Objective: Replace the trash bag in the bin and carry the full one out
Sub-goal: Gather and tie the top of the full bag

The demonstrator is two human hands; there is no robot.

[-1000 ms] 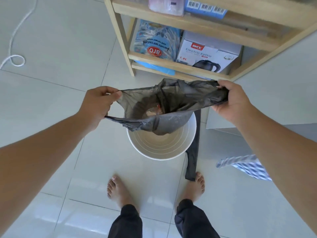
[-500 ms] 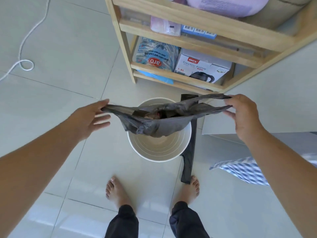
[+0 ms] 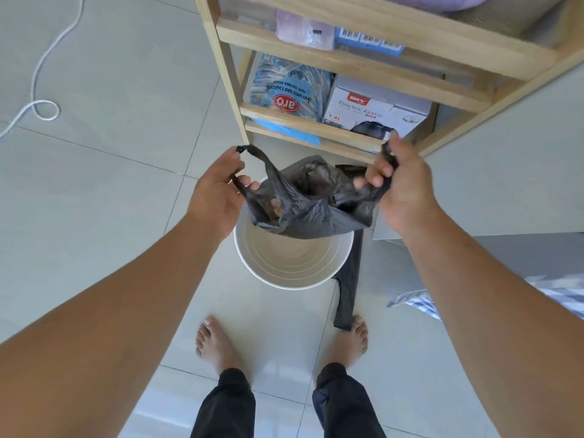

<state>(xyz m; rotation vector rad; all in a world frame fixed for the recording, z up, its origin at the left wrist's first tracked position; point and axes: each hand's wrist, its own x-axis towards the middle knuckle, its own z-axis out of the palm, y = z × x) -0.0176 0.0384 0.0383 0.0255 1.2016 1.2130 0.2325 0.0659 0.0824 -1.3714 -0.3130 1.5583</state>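
Trash bag (image 3: 308, 213) hangs over the bin (image 3: 292, 263) — both hands' fingers clamped on its handles; probably best knotted snugly before carrying.

Soft, even daylight fills the scene, leaving pale sheen on the glossy floor tiles (image 3: 94, 191) near the bottom edge and only faint shadows, while wide-angle distortion bows the wooden shelf (image 3: 373, 67) and motion blur smears the checkered cloth (image 3: 420, 303).
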